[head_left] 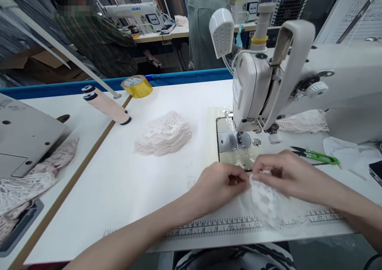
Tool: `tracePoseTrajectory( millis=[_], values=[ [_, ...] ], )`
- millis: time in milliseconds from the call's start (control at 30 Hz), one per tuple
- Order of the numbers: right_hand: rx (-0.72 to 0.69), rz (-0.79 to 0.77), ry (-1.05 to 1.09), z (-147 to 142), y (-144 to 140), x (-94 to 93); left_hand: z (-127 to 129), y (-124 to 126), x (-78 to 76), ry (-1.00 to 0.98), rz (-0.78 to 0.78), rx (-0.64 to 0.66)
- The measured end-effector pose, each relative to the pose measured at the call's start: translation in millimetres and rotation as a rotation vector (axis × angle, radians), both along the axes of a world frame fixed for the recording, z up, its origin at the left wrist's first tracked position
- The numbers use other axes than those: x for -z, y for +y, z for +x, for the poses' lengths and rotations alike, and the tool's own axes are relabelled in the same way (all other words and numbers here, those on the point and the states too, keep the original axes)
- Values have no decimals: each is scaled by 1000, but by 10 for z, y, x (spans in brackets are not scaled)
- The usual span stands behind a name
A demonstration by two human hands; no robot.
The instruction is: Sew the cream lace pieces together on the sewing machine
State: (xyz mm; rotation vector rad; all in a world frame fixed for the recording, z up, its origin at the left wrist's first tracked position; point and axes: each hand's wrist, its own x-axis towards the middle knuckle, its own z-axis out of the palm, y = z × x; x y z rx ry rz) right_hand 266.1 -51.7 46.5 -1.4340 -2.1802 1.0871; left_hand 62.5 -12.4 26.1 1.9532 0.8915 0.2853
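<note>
Two hands, left hand (pixel 219 186) and right hand (pixel 282 172), pinch white lace (pixel 265 200) spread below their fingertips (pixel 243 177) at the frame's lower right.

Machine (pixel 252 87): blocks you ahead
Worktop (pixel 203 102): passable between machine and lace stack (pixel 165 132)
Snips (pixel 320 157): just beyond your right hand (pixel 286 174)

A smooth white worktable (pixel 119 194) fills the foreground, with a bright blue cloth strip (pixel 191 77) along its far edge. Beyond, 2 white sewing machines (pixel 133 14) stand on pale-topped furniture (pixel 179 31). Left sits an open brown cardboard box (pixel 49 59); toward the right stands a dark-grilled, pale-framed appliance (pixel 290 8). Light looks even.
</note>
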Motion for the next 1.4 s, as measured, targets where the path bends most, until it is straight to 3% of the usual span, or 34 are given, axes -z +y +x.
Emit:
tracePoseTrajectory(
  millis=[67,133,267,433,533,633,800,1033,1400],
  values=[
    [84,190,-107,-30,91,117,24,51,110,58,355,-74],
    [116,353,-218,-56,179,258,42,105,218,99,607,-95],
    [146,524,-349,-87,278,427,47,148,328,122,905,-94],
    [137,680,-465,-72,285,465,13,51,328,70,1229,15],
    [75,926,-590,-28,245,477,-13,-16,302,134,1231,47],
    [60,1128,-571,-8,194,475,-20,-20,281,184,1154,47],
    [110,971,-637,-63,186,468,1,43,304,204,1079,38],
    [125,846,-836,-42,243,481,0,-9,299,254,1111,32],
    [127,801,-923,-10,303,521,40,16,309,273,1094,13]
  ],
)
